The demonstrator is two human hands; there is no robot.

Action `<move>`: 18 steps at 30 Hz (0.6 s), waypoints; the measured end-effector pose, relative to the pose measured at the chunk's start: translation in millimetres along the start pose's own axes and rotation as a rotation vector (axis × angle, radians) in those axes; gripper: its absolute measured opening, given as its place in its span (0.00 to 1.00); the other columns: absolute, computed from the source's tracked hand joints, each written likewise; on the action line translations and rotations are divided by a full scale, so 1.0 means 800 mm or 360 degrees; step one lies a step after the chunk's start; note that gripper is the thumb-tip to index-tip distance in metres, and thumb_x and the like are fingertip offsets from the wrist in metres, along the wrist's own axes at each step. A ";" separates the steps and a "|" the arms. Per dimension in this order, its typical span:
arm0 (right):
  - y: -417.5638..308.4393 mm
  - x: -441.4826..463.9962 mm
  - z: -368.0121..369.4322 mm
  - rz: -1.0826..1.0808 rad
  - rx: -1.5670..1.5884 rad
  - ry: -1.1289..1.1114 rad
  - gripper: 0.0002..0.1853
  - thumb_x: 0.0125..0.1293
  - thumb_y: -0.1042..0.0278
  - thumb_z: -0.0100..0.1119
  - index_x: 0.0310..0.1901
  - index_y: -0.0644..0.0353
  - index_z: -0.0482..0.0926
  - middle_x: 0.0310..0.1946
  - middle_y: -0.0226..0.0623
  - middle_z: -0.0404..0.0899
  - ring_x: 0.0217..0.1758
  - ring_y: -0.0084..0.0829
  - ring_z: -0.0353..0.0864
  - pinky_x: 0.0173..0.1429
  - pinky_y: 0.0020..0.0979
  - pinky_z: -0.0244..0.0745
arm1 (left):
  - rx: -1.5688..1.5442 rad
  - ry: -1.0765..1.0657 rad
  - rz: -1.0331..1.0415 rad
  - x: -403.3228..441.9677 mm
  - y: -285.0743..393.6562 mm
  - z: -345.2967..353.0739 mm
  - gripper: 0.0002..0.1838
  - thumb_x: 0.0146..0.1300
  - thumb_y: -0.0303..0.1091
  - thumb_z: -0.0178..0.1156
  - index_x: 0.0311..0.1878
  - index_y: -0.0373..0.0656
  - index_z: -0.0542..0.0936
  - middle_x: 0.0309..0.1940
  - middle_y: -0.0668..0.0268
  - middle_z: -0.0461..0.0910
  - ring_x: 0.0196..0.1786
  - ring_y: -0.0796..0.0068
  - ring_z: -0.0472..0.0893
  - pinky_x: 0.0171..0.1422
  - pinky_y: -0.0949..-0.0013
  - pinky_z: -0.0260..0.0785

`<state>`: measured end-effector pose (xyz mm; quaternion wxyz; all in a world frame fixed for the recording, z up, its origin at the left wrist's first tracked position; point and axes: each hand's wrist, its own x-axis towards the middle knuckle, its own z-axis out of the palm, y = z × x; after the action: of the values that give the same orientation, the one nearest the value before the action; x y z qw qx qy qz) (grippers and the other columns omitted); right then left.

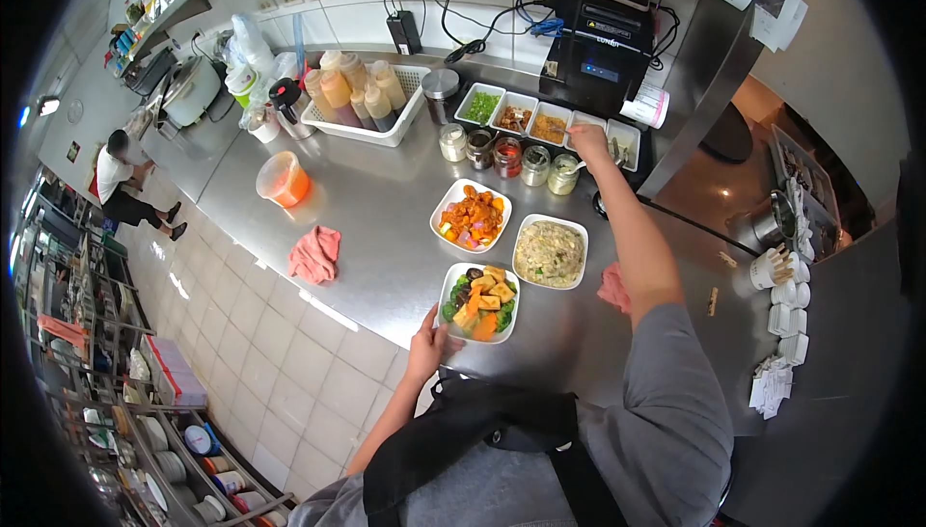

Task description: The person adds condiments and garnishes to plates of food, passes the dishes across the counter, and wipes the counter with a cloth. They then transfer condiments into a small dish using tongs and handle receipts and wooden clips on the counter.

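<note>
My left hand (426,348) grips the left edge of a square white bowl (449,286) that holds tofu cubes, broccoli, carrot slices and dark mushrooms. Reaching forward, my right hand (589,143) is over the row of white topping containers (553,123), its fingers bent together at the fourth one. What they pinch, if anything, is too small to make out. Behind the tofu bowl stands a bowl of red-sauced chunks (471,216) with onion and peppers. To its right is a bowl of fried rice (550,253). Small glass jars (507,157) line up before the containers.
A white basket of sauce bottles (371,132) stands at the back. An orange-filled tub (283,180) and a pink cloth (315,255) lie left; another cloth (614,288) is near my right arm. A black printer (600,40) stands behind the containers. A person (121,180) is far left.
</note>
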<state>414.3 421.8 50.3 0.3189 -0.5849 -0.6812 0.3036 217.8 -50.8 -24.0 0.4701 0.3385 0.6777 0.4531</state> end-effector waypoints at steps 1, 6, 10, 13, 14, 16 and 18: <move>-0.007 -0.011 -0.002 0.0044 0.0224 0.0010 0.11 0.59 0.71 0.53 0.38 0.55 0.87 0.37 0.40 0.85 0.39 0.36 0.84 0.44 0.31 0.77 | 0.0005 0.0027 0.0017 -0.001 0.001 0.000 0.27 0.72 0.30 0.46 0.72 0.39 0.55 0.28 0.59 0.84 0.29 0.74 0.84 0.35 0.72 0.77; -0.056 -0.091 -0.006 -0.0210 0.0254 -0.0131 0.11 0.62 0.76 0.51 0.39 0.65 0.84 0.33 0.38 0.84 0.34 0.26 0.79 0.42 0.27 0.73 | -0.0001 0.0028 0.0029 -0.002 0.003 0.001 0.27 0.72 0.30 0.46 0.72 0.41 0.55 0.28 0.59 0.84 0.29 0.73 0.84 0.35 0.72 0.78; -0.087 -0.163 0.012 -0.0447 0.0143 -0.0261 0.10 0.61 0.69 0.53 0.36 0.55 0.86 0.31 0.44 0.84 0.35 0.39 0.83 0.41 0.36 0.76 | 0.0004 0.0027 -0.0019 -0.004 0.008 0.002 0.28 0.72 0.30 0.47 0.73 0.42 0.54 0.28 0.59 0.83 0.29 0.73 0.84 0.35 0.71 0.78; -0.074 -0.190 0.046 -0.0595 0.0013 -0.0212 0.08 0.61 0.70 0.54 0.36 0.56 0.84 0.34 0.46 0.83 0.38 0.44 0.82 0.43 0.39 0.76 | -0.0018 0.0022 -0.0073 -0.004 0.005 0.000 0.28 0.73 0.31 0.47 0.73 0.42 0.54 0.28 0.59 0.84 0.29 0.74 0.84 0.35 0.72 0.77; -0.076 -0.201 0.053 -0.0709 -0.0071 -0.0136 0.08 0.61 0.70 0.54 0.37 0.56 0.83 0.35 0.46 0.82 0.38 0.46 0.81 0.43 0.40 0.75 | -0.0038 0.0023 -0.0073 -0.004 0.003 0.000 0.28 0.73 0.31 0.47 0.73 0.42 0.54 0.29 0.59 0.84 0.29 0.74 0.84 0.35 0.72 0.77; -0.086 -0.217 0.051 -0.0772 -0.0132 -0.0169 0.07 0.60 0.74 0.54 0.37 0.57 0.82 0.37 0.44 0.79 0.43 0.45 0.79 0.46 0.41 0.72 | -0.0063 0.0030 -0.0076 -0.006 0.001 0.001 0.28 0.73 0.31 0.47 0.73 0.42 0.54 0.29 0.59 0.84 0.29 0.74 0.84 0.35 0.72 0.77; -0.087 -0.226 0.053 -0.1183 -0.0400 -0.0026 0.09 0.57 0.77 0.52 0.37 0.58 0.81 0.36 0.41 0.76 0.46 0.42 0.76 0.49 0.40 0.67 | -0.0083 0.0020 -0.0074 -0.008 0.000 0.002 0.28 0.73 0.31 0.47 0.73 0.42 0.54 0.29 0.59 0.84 0.29 0.74 0.84 0.35 0.72 0.77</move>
<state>359.1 231.5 65.0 0.3277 -0.3303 -0.8810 0.0861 221.1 -56.5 -22.1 0.4848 0.3074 0.6762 0.4617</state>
